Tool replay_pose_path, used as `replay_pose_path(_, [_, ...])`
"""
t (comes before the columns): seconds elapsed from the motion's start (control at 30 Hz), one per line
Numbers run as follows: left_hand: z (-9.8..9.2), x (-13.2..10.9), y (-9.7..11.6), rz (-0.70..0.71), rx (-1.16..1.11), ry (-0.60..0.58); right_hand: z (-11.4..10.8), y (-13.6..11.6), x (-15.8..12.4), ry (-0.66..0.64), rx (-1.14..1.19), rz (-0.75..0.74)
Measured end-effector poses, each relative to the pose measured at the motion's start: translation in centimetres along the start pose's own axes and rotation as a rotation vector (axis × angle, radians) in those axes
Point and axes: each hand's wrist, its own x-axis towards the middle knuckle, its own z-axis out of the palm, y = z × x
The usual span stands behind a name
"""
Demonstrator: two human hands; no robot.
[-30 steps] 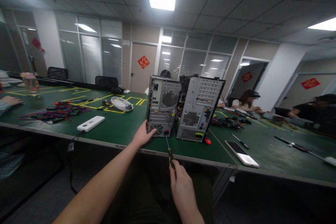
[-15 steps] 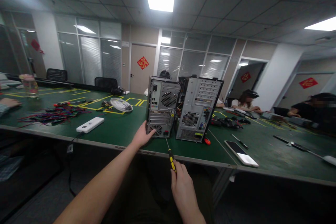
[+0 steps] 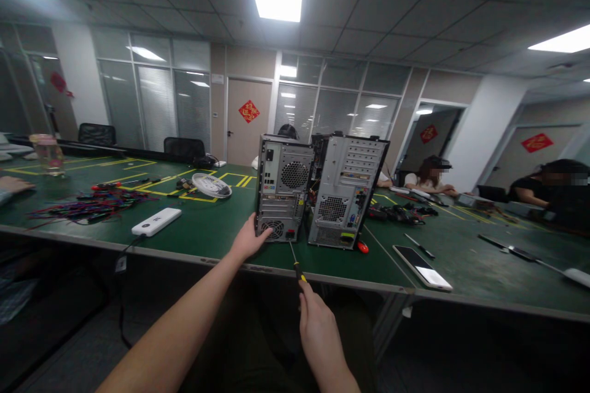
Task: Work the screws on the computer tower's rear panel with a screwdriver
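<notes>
Two desktop computer cases stand upright side by side at the table's front edge, rear panels facing me. My left hand (image 3: 247, 239) grips the lower left edge of the left computer case (image 3: 282, 202), thumb on the rear panel by the round fan grille and the other fingers hidden round the side. In my right hand (image 3: 320, 322) is a screwdriver (image 3: 297, 267) with a black and yellow handle. Its thin shaft points up to the bottom edge of that case, below the red switch; whether the tip sits in a screw is too small to tell. The right computer case (image 3: 343, 196) is untouched.
Left on the green table (image 3: 216, 236) lie a white power bank (image 3: 157, 221), a pile of coloured wires (image 3: 92, 204) and a white fan-like grille (image 3: 211, 185). A red-handled tool (image 3: 363, 247) and a phone (image 3: 421, 267) lie right. Other people sit at the far right.
My right hand has moved slightly up the screwdriver, covering more of its handle. The left hand keeps its hold on the case. The view has shifted a little.
</notes>
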Motion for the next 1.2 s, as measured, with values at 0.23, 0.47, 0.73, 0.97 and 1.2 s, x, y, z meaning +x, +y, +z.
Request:
replay_pose_path(0.23, [-0.16, -0.14, 0.31, -0.019, -0.013, -0.006, -0.35, 0.08, 0.32, -0.036, 0.135, 0.067])
replay_pose_path(0.47, [-0.37, -0.20, 0.66, -0.008, -0.004, -0.009, -0.84, -0.46, 0.32, -0.064, 0.175, 0.088])
replay_pose_path(0.73, [-0.24, -0.14, 0.54, -0.011, -0.015, -0.002, 0.07, 0.28, 0.31, 0.003, 0.170, 0.072])
replay_pose_path(0.97, [0.00, -0.06, 0.31, -0.016, -0.026, 0.005, -0.28, 0.09, 0.53, 0.131, 0.184, -0.006])
replay_pose_path(1.2, [-0.10, -0.09, 0.33, -0.015, -0.031, -0.008, -0.55, 0.09, 0.46, 0.055, 0.233, 0.023])
